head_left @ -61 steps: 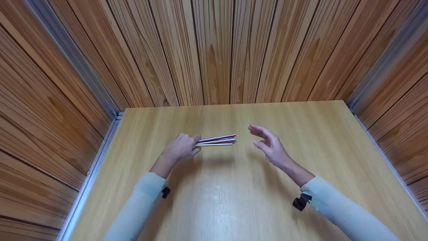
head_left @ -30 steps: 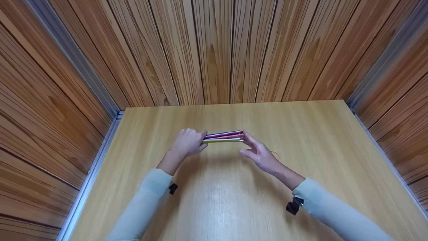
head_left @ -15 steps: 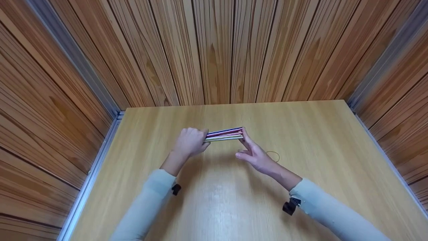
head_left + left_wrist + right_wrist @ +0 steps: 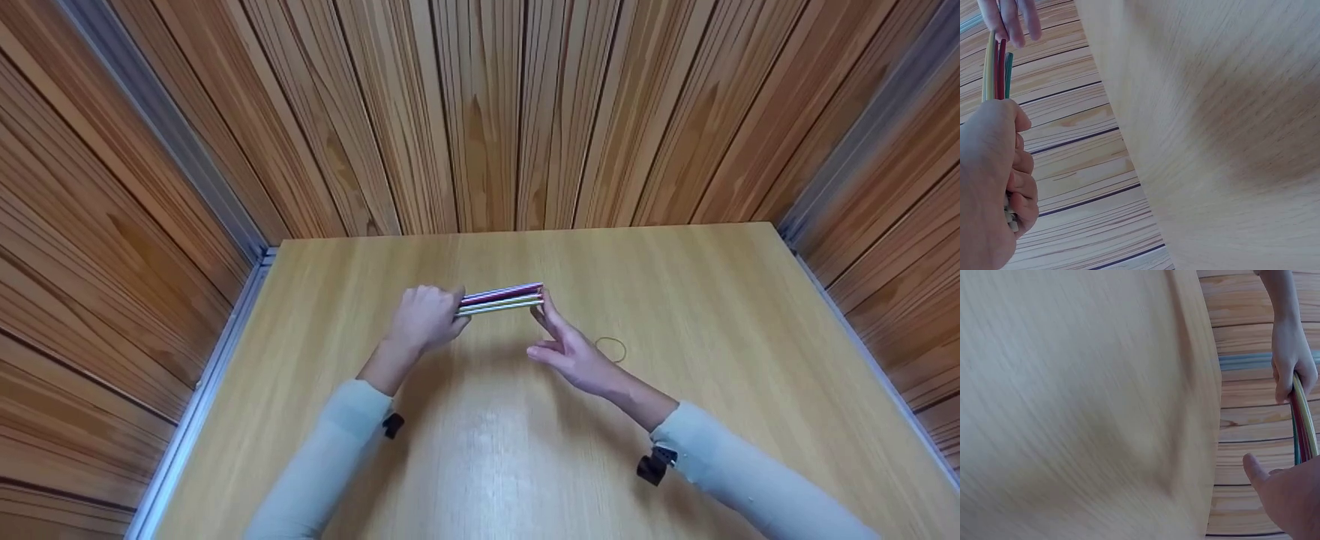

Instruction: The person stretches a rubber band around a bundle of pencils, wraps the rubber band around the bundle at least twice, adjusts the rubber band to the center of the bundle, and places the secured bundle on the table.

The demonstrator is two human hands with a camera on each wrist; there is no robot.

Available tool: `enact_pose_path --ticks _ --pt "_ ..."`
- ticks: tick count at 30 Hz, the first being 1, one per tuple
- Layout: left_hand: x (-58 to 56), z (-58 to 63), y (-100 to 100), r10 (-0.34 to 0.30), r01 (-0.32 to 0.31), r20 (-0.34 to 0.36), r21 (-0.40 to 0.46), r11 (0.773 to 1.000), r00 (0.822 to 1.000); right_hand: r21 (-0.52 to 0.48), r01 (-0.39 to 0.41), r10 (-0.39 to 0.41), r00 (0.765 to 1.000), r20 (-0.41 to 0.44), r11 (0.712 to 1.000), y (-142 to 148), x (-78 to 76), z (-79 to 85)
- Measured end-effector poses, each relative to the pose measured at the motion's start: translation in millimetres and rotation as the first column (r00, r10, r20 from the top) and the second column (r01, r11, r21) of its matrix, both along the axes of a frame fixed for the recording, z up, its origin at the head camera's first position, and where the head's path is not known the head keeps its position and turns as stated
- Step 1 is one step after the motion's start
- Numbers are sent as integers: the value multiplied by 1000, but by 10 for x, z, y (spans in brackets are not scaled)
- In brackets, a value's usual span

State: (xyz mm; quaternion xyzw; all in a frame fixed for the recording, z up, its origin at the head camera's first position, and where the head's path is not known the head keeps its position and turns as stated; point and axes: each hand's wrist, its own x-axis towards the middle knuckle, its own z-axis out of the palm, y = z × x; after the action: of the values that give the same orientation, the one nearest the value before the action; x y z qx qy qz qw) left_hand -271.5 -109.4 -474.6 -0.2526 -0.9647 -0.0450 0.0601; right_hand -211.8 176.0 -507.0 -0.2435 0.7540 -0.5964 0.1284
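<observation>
A bundle of several slim colored pencils (image 4: 501, 298), in purple, red, yellow, white and green, is held above the table by my left hand (image 4: 424, 316). Its fingers curl round one end, and pale pencil ends (image 4: 1012, 218) peek out under the fist in the left wrist view. My right hand (image 4: 577, 356) has extended fingers touching the bundle's free ends, with the thumb held apart. In the right wrist view, the pencils (image 4: 1303, 424) run between both hands, and the right fingertips are hidden. A thin yellowish rubber band (image 4: 624, 347) lies on the table beyond my right wrist.
The wooden table (image 4: 495, 435) spreads below both hands. Wood-plank walls (image 4: 495, 120) enclose it at the back and sides, with metal rails (image 4: 214, 345) along the edges. Small black cameras (image 4: 652, 469) are worn at the wrists.
The hands have come together: the left moved right and away with the pencils, the right moved left to their ends. The pencil ends look more even. The rubber band has come into view.
</observation>
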Motion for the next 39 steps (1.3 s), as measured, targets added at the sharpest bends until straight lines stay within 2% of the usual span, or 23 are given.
enact_pose_path --ticks 7,15,25,29,35,39 --pt "4 -19 -12 -18 18 -12 8 1000 1000 15 -15 15 1000 13 1000 5 -22 -7" --pt "29 -4 -14 -6 6 3 -8 1000 1000 -103 25 -23 999 24 994 58 -80 1" --pt "13 -18 -8 -8 7 -22 -28 1000 1000 -148 7 -10 1000 -22 989 3 -30 -41" --pt "15 -48 -33 -11 10 -20 -49 999 1000 -180 19 -21 1000 -5 984 12 -43 -67" --pt "27 -64 -39 9 -9 4 -87 996 1000 -103 -36 38 999 10 994 16 -29 -78" --pt "27 -42 -18 16 -16 7 -89 996 1000 -79 -45 46 999 13 996 -28 -21 -63"
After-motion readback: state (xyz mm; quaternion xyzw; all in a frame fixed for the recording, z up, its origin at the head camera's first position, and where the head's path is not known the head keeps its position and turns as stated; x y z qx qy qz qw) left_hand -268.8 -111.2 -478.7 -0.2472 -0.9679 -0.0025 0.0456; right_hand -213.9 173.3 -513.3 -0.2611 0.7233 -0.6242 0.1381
